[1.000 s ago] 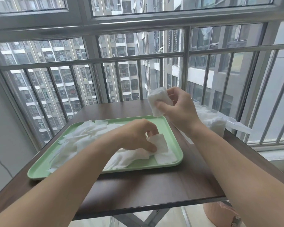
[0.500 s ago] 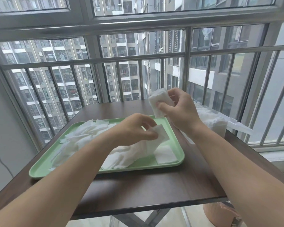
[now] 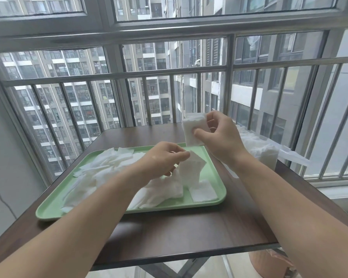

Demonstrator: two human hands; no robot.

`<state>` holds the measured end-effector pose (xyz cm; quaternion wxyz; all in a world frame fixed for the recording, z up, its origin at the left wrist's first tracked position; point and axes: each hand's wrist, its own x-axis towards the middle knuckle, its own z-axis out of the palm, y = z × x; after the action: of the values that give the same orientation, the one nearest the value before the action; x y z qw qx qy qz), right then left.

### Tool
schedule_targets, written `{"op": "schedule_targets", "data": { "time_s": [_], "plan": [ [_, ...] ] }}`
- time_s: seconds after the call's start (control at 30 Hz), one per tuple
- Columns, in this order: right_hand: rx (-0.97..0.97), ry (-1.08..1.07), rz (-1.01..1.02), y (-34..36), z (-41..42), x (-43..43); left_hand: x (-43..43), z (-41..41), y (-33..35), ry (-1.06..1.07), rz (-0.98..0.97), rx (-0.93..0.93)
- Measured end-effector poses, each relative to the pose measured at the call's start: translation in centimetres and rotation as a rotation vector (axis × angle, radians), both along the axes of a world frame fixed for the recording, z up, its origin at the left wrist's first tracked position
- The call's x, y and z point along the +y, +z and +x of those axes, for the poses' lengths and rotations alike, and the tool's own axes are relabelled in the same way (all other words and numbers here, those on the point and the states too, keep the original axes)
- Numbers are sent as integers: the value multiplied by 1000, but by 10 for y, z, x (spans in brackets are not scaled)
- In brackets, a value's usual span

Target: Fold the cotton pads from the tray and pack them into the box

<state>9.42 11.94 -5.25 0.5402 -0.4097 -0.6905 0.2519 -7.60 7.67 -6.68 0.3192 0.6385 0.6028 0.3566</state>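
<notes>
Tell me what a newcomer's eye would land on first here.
Two hands over a green tray on a dark table: the left hand pinches a cotton pad lifted from its right end, the right hand holds a folded stack above the far rim. Loose pads heap across the rest of the tray, and tower blocks fill the barred window behind.

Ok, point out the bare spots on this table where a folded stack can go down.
Widest: the table strip between the near rim of the tray and the front edge, crossed by the left forearm and right forearm. Also the far strip between tray and railing. Crowded: loose cotton pads fill the tray; a clear plastic pack takes the right edge.
</notes>
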Motion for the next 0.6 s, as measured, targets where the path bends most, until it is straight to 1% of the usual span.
{"op": "schedule_targets", "data": {
  "time_s": [0.1, 0.17, 0.27, 0.37, 0.43, 0.5, 0.53, 0.57, 0.6],
  "plan": [
    [-9, -20, 2, -1, 0, 1, 2, -1, -1, 68, 81, -8],
    [-9, -23, 3, -1, 0, 1, 3, -4, -1, 118, 185, 60],
    [-7, -43, 3, 0, 1, 1, 0, -6, -2, 199, 397, 344],
    [-23, -67, 15, 0, 1, 0, -5, -7, -2, 241, 578, 554],
    [-31, -78, 20, 0, 0, 0, -7, -9, -1, 279, 654, 720],
    [-34, -73, 17, 0, 0, 0, -7, -12, 0, 330, 656, 829],
    [-34, -69, 16, 0, 0, 0, -6, -14, 0, 365, 638, 835],
    [-34, -67, 16, 0, 0, -1, -5, -16, 1, 398, 613, 799],
    [-33, -66, 16, 0, 0, -1, -4, -17, 2, 422, 587, 722]
  ]
}}
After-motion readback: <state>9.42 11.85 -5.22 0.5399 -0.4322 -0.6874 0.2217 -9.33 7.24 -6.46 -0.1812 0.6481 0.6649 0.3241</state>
